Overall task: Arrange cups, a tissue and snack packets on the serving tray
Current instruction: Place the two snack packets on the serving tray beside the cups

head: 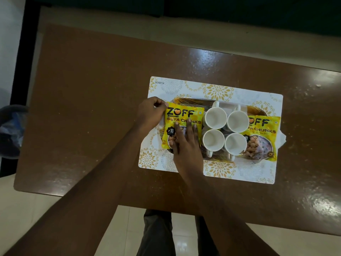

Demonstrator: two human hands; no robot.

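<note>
yellow plastic soya-chunks snack packet lies at the patterned serving tray's left end, left of frame centre, long axis up-frame. left hand pinches its upper-left corner; right hand presses open-fingered on its lower half.

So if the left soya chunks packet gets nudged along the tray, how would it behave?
The left soya chunks packet is glossy film, so it would probably slide easily. It looks floppy: the left hand pinches a corner while the right hand presses it flat. Probably light.
</note>
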